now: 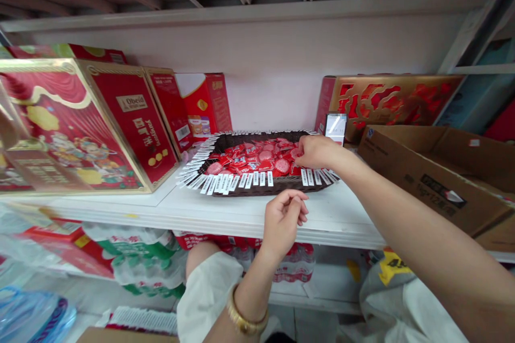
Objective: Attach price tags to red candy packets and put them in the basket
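The left hand (284,221), with a gold-coloured bangle (245,315) on its forearm, rests in the air before the white shelf (338,221); its fingers are loosely bent and grip nothing visible. Beyond it stands a dark wicker basket (286,186), apparently low and wide to keep its red-wrapped sweets (265,156) within reach. Barcode strips (270,178) line the rim, probably so that each remains scannable; their digits are too small to read. The right hand (317,151) reaches in at the basket's right end, fingertips bent down at the sweets; whether they clamp one cannot be told. To the right, an open cardboard carton (396,163) appears marked "1kg*12". To the left, a gift box (124,118) reads "Obeid". Behind the carton leans a gold-and-red box (378,97).
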`<move>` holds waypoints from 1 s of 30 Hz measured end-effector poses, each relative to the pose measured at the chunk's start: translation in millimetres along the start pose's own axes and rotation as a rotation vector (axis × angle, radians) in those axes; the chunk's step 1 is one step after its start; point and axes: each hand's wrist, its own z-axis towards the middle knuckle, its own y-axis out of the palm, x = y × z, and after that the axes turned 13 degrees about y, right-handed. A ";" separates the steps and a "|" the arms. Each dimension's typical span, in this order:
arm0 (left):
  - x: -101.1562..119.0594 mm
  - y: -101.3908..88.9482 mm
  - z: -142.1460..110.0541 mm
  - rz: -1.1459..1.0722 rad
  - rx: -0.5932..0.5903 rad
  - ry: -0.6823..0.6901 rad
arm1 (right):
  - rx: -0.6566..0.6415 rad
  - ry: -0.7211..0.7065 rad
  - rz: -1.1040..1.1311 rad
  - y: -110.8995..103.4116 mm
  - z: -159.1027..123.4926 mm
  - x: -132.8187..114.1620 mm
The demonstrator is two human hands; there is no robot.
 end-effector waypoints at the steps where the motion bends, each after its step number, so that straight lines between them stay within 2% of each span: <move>1: 0.3 -0.1 -0.2 0.000 0.000 0.000 | 0.004 0.000 0.001 0.2 -0.1 -0.2; 15: 5.3 3.1 -1.7 0.043 0.039 0.026 | 0.099 -0.051 0.099 2.0 3.1 -1.3; 19: 9.7 5.9 -1.1 0.156 0.092 0.093 | 0.216 -0.055 0.246 2.5 5.4 0.8; 23: 15.1 8.9 0.4 0.087 0.109 0.083 | 0.402 -0.079 0.496 -4.4 -7.1 6.5; 25: 17.6 10.3 -0.1 0.002 0.122 0.056 | 0.322 -0.157 0.789 -7.0 -21.5 10.1; 27: 19.8 11.8 -1.2 -0.103 0.135 0.023 | 0.077 -0.278 1.084 -6.9 -37.6 13.2; 29: 21.7 13.2 -2.2 -0.192 0.140 -0.008 | -0.137 -0.377 1.171 -4.4 -50.0 15.9; 30: 22.5 13.7 -2.5 -0.220 0.144 -0.021 | -0.155 -0.403 1.145 -2.5 -53.3 17.3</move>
